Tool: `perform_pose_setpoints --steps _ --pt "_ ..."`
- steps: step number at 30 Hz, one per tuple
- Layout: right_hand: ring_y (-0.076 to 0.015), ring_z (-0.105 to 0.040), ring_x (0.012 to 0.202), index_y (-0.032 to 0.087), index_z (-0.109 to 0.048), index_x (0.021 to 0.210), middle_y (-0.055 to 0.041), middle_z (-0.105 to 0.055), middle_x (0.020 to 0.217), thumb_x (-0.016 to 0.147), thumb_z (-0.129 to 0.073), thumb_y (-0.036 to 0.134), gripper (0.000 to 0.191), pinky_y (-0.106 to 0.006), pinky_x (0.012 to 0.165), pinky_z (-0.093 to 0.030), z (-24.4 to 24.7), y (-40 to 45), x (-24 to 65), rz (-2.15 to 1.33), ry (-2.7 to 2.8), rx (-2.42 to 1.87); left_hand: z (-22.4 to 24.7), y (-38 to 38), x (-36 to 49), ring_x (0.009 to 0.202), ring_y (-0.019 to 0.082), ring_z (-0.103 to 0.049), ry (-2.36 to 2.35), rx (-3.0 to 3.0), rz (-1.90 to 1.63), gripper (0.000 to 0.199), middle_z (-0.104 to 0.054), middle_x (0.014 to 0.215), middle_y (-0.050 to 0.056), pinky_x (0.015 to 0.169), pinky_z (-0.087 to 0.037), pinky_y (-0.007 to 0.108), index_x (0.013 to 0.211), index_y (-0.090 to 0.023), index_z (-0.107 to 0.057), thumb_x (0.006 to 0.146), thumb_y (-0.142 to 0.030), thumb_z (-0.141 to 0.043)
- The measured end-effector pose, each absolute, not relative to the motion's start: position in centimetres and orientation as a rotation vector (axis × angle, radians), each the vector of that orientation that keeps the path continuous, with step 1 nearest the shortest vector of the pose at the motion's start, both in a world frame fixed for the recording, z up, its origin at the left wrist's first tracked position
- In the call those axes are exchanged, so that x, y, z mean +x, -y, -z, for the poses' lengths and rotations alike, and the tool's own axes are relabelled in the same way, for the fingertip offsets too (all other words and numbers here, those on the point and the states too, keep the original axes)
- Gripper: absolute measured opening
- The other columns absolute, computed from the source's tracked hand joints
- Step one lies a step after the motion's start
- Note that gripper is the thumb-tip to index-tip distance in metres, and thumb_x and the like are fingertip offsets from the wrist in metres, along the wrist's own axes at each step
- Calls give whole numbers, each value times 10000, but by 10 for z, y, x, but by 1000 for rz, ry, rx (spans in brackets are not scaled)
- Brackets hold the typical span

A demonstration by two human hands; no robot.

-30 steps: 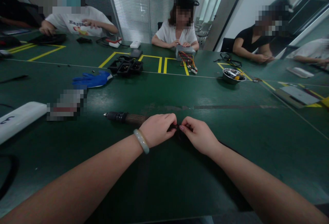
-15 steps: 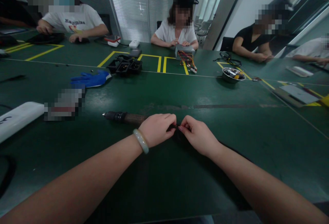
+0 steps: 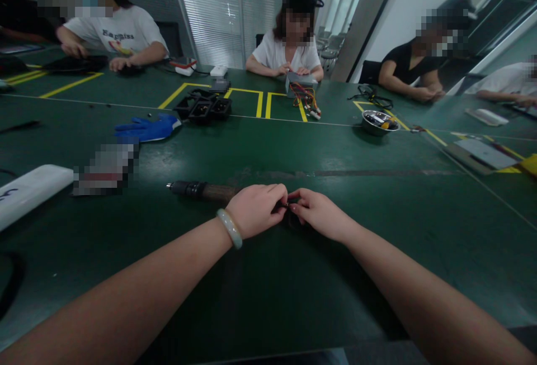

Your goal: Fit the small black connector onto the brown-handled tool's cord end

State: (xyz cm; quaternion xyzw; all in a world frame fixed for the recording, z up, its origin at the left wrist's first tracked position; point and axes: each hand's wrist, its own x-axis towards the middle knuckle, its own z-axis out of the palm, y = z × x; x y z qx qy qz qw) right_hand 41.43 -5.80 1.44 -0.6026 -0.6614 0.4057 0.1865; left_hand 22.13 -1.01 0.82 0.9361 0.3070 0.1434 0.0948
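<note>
Over the green table my left hand [image 3: 260,208], with a pale bangle [image 3: 230,228] at the wrist, pinches a small dark piece [image 3: 287,204] too small to name. My right hand [image 3: 319,214] meets it from the other side, thumb and forefinger closed at the same piece. The fingertips of both hands almost touch. Behind my left hand lies an electric screwdriver [image 3: 201,190], its metal tip pointing left and its rear end hidden by that hand.
A blue glove [image 3: 146,128], black plastic frames [image 3: 203,106] and a white case [image 3: 36,192] lie to the left. Further off are a metal bowl of parts [image 3: 380,123] and a grey box with coloured wires [image 3: 301,84]. Several people sit across the table.
My right hand has turned slightly, with its fingers stretched a little straighter at the small dark piece. My left hand stays nearly still. The person at far left has leaned left.
</note>
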Motion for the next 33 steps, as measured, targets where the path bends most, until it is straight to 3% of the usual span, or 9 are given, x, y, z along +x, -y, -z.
perform_pose_setpoints --steps 3,7,10,12,15,19,23,28,33 --pt "-125 -557 553 171 -591 1103 25 -588 604 945 -491 260 207 -221 515 -362 -15 56 414 -1170 1881 -1707 -12 14 222 876 199 -596 -925 2756 -488 257 -597 990 41 800 -493 367 1029 -194 -506 794 -274 -573" --pt "-130 -584 603 147 -599 1018 0 -634 684 923 -503 223 155 -229 565 -385 -12 55 414 -1108 1910 -1662 -24 31 226 1100 257 -519 -746 2820 -634 281 -578 1104 91 1005 -387 445 1020 -166 -532 755 -252 -572" --pt "-142 -607 692 147 -609 1034 -23 -670 782 911 -525 215 164 -235 616 -400 -11 55 415 -1081 1916 -1654 -25 50 229 914 206 -566 -388 2798 -445 124 -613 921 49 850 -453 370 903 -196 -577 798 -243 -531" --pt "-143 -609 697 163 -601 1076 -9 -668 753 934 -510 251 191 -238 628 -402 -10 55 416 -1114 1904 -1657 -21 59 231 810 167 -577 -78 2715 -248 151 -629 857 13 764 -468 322 936 -226 -606 795 -236 -555" --pt "-137 -614 719 175 -587 1073 9 -662 738 950 -493 270 181 -237 659 -406 -8 55 416 -1155 1874 -1621 -17 64 232 1012 199 -575 81 2576 -139 386 -638 1130 10 874 -461 336 1134 -280 -597 753 -295 -656" --pt "-129 -608 723 185 -571 1068 16 -655 762 957 -489 302 180 -233 667 -416 -5 56 417 -1225 1815 -1555 -18 61 233 1287 273 -430 89 2503 -90 619 -439 1457 5 1046 -348 436 1303 -331 -512 719 -359 -714" --pt "-128 -601 724 193 -568 1077 13 -649 787 953 -497 321 191 -226 650 -427 0 57 419 -1265 1764 -1513 -16 60 232 1365 273 -362 116 2465 -57 655 -377 1500 10 1100 -280 461 1357 -326 -469 743 -363 -695" --pt "-131 -603 723 181 -566 1099 1 -651 794 950 -507 340 226 -220 626 -441 6 53 420 -1327 1730 -1487 -11 61 231 1434 258 -234 164 2450 -48 686 -321 1525 20 1172 -102 506 1405 -306 -412 771 -375 -666" --pt "-136 -607 705 155 -603 1087 -18 -663 786 937 -527 314 231 -219 601 -436 2 49 420 -1340 1765 -1561 -10 61 232 1439 249 -218 159 2458 -26 677 -304 1531 11 1180 -77 506 1412 -318 -400 790 -379 -659"
